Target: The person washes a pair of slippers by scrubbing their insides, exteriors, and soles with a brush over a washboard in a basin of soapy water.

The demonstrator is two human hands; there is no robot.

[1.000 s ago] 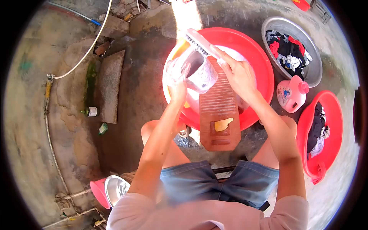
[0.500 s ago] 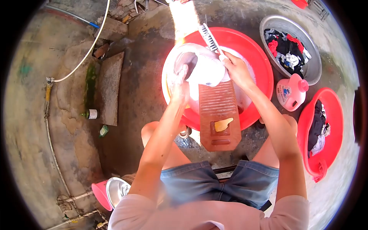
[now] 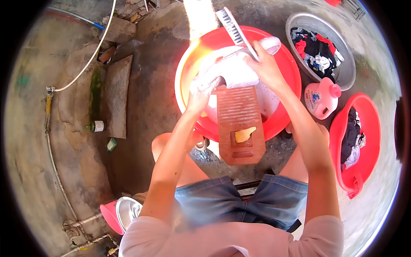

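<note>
My left hand (image 3: 199,95) is closed round the near left end of a white, wet item that looks like a shoe (image 3: 239,72). It is tilted over the top of a brown washboard (image 3: 238,107), its far end pointing up and right. My right hand (image 3: 267,67) grips the handle of a white scrubbing brush (image 3: 232,28), its dark bristles facing left, above the shoe. Whether the right fingers also touch the shoe, I cannot tell. A yellow piece of soap (image 3: 245,134) lies in the washboard's lower recess. The board leans out of a red basin (image 3: 287,73) with suds.
To the right stand a metal basin (image 3: 352,68) of dark, red and white clothes, a pink jug (image 3: 324,103) and a red tub (image 3: 370,150) with clothes. On the left are a green bottle (image 3: 98,126), a leaning board (image 3: 117,98) and a white hose (image 3: 92,60).
The shoe has been turned, so its grey opening is mostly out of sight and its far end now points right. The brush has risen slightly with my right hand. The view has shifted a little.
</note>
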